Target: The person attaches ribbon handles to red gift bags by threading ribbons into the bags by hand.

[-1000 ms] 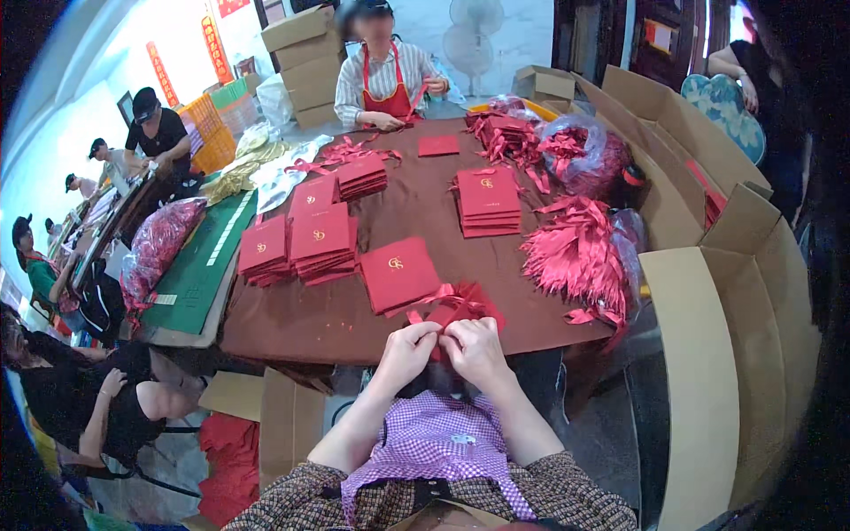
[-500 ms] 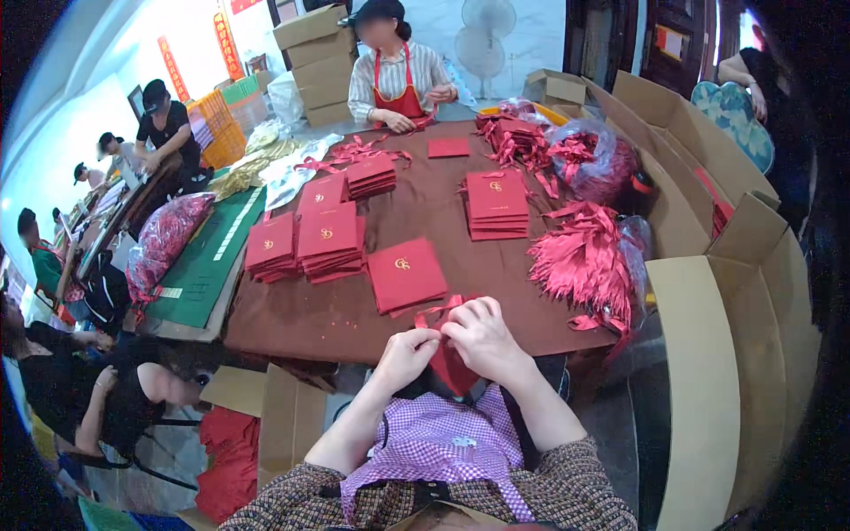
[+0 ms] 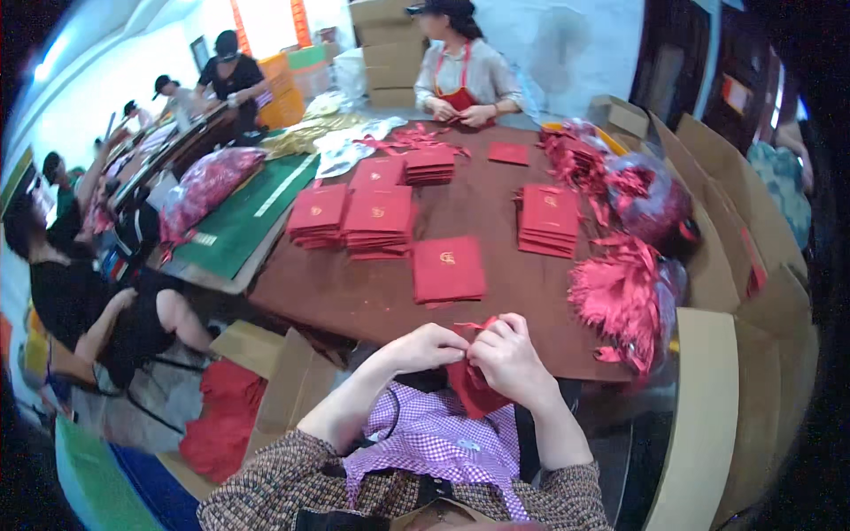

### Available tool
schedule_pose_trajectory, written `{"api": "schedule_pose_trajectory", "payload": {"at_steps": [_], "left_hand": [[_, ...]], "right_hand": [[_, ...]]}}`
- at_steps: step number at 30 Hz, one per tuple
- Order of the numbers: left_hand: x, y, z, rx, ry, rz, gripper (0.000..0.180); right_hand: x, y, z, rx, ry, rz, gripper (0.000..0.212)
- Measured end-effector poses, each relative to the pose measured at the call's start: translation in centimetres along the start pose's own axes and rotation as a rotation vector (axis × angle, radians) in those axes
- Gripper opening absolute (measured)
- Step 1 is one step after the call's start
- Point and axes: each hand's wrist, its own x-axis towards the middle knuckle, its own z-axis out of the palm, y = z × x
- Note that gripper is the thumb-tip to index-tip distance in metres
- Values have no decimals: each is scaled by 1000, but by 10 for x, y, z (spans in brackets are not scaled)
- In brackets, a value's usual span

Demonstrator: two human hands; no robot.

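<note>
Just off the near table edge, my right hand (image 3: pixel 506 356) is closed on a red pouch (image 3: pixel 473 396) that hangs down in front of my apron. My left hand (image 3: pixel 429 347) pinches at the pouch's top, its fingertips meeting those of the right. A bit of red ribbon (image 3: pixel 469 326) sticks up by the fingers; how it is fastened is hidden. On the table beyond my hands lies a small pile of square red pouches (image 3: pixel 448 274) with a gold emblem. Farther left are stacked red pouches (image 3: pixel 376 212), and another stack (image 3: pixel 547 217) sits to the right.
Pink-red ribbons (image 3: pixel 615 292) lie bundled on the brown tablecloth (image 3: pixel 354 305) at right. Open cardboard boxes (image 3: pixel 708 389) stand along my right side. A box (image 3: pixel 297 380) with red fabric (image 3: pixel 221 416) is at lower left. Across the table, a person (image 3: pixel 465 71) in a red apron works.
My view has swung left, so the table sits farther right. My hands have stayed together at the pouch, the left one now stretched flatter from the left.
</note>
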Motion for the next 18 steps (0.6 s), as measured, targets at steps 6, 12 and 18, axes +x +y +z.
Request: {"api": "schedule_pose_trajectory", "payload": {"at_steps": [6, 12, 18], "left_hand": [[-5, -20, 1, 128, -120, 96, 18], [-12, -15, 9, 204, 18, 79, 16], [-15, -20, 11, 60, 194, -53, 13]], "right_hand": [[0, -8, 7, 54, -37, -65, 3], [-3, -8, 11, 86, -131, -21, 4], [-3, -14, 15, 94, -118, -5, 5]]}}
